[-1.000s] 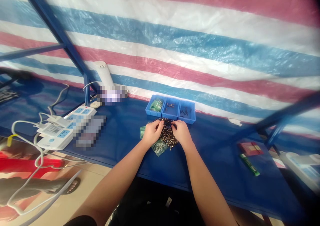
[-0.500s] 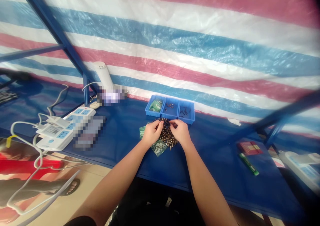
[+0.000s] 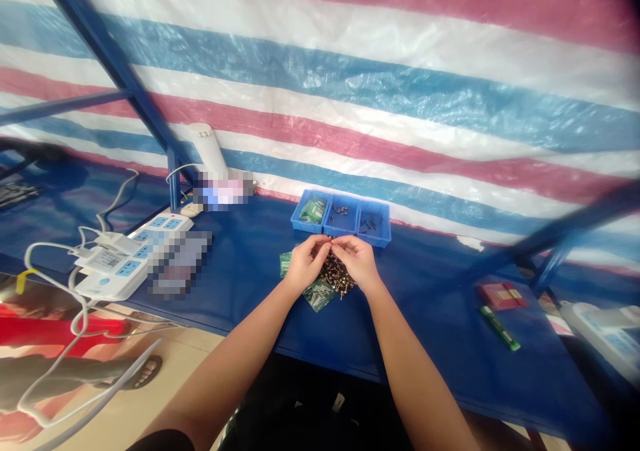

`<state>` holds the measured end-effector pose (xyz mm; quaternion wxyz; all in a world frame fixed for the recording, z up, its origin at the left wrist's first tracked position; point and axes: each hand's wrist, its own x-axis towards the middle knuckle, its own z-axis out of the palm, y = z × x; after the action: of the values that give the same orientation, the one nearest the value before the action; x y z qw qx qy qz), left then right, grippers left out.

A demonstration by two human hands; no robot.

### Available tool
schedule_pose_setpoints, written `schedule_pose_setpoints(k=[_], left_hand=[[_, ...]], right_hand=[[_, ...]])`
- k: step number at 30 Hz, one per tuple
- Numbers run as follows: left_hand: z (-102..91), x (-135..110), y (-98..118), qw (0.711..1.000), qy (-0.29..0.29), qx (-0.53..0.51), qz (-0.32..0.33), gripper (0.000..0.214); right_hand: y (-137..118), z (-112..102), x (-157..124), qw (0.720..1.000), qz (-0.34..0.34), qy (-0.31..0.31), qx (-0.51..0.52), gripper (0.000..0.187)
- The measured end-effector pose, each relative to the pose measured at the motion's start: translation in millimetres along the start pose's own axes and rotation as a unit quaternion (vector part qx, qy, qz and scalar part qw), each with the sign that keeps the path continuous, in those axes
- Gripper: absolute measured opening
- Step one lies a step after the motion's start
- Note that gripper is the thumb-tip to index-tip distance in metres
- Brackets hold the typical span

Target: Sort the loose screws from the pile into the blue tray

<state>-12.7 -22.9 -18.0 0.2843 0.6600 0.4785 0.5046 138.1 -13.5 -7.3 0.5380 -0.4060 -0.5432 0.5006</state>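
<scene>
The fingers (image 3: 318,240) bunch narrowly; whether they hold anything is hidden. The left hand (image 3: 303,266) and right hand (image 3: 359,262) meet, fingertips together, partly covering one pile of metal parts (image 3: 341,282) on the tabletop (image 3: 425,311). Two green packet pieces (image 3: 320,296) show near left. Three blue bins (image 3: 340,231) stand beyond.

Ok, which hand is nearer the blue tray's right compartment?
Right. The right hand is just in front of that compartment, slightly left; the left hand is farther off to the left.
</scene>
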Motion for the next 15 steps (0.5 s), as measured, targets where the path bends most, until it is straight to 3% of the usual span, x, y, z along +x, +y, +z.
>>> schedule_pose_setpoints(k=[6,15], left_hand=[[-0.2,0.6,0.7,1.000,0.015,-0.008,0.017,0.025],[-1.6,-0.4,-4.0,0.999,0.003,0.031,-0.009,0.026]], right_hand=[[-1.2,1.3,0.5,0.998,0.027,0.015,0.047,0.026],[-2.2,4.8,-3.4,0.999,-0.018,-0.028,-0.001,0.027]])
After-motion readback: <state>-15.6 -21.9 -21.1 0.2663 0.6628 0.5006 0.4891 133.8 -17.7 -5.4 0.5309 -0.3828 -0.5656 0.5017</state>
